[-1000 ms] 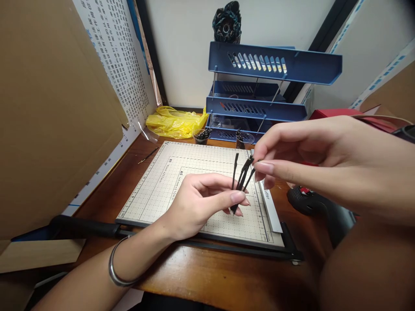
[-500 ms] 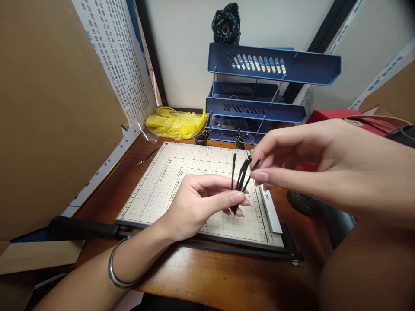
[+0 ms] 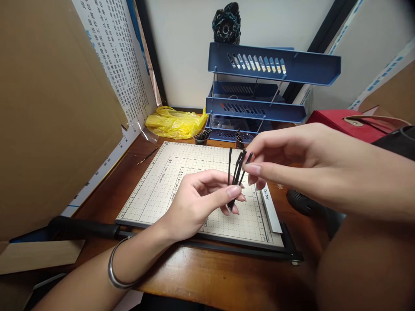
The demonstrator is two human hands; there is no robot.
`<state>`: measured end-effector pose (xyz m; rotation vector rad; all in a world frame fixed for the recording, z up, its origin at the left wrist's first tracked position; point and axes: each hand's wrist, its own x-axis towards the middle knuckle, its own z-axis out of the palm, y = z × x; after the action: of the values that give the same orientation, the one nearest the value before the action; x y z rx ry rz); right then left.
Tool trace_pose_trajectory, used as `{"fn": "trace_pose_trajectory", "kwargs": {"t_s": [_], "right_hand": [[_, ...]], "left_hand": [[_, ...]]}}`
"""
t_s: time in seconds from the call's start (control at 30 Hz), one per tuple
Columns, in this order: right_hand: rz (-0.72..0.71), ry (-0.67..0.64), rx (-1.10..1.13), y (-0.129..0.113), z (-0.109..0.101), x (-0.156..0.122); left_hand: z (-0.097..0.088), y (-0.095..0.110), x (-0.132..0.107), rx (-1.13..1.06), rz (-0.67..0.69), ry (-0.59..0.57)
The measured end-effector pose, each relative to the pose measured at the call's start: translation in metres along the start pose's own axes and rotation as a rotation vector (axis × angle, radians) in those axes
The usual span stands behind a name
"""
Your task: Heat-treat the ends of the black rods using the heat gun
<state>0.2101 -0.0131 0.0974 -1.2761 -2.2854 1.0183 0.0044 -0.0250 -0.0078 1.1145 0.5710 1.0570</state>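
Above the paper cutter's board, my left hand (image 3: 207,194) pinches a small bundle of thin black wire-like pieces (image 3: 237,170) between thumb and fingers. Their upper ends fan out, with one piece standing apart on the left. My right hand (image 3: 275,157) comes in from the right, its thumb and index finger closed at the top of the rightmost piece. The lower ends lie partly behind my left thumb. Below both hands is the paper cutter (image 3: 149,196), its cream board printed with a grid.
Two clear cups, a left cup (image 3: 201,138) and a right cup (image 3: 243,139), hold many similar black pieces behind the board. A loose thin piece (image 3: 148,156) lies left of it. Further back are a yellow plastic bag (image 3: 175,123) and blue tray rack (image 3: 256,108); a red bag (image 3: 337,123) stands right.
Both hands and the bundle have shifted slightly left and up. My right thumb and index finger remain at the rightmost piece.
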Motion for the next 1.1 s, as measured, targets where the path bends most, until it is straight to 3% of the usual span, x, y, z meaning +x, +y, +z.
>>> {"fn": "trace_pose_trajectory", "kwargs": {"t_s": [0.17,0.5,1.1], "right_hand": [[-0.021,-0.015,0.068,-0.0029,0.0018,0.0050],[-0.020,0.046,-0.045,0.0032,0.0011,0.0030],[-0.009,0.015,-0.020,0.0014,0.0016,0.0021]], "left_hand": [[0.0020,-0.0003,-0.0004,0.028,0.004,0.030],[0.0031,-0.0001,0.0009,0.124,0.054,0.141],[0.0049,-0.0001,-0.0006,0.014,0.024,0.117]]}}
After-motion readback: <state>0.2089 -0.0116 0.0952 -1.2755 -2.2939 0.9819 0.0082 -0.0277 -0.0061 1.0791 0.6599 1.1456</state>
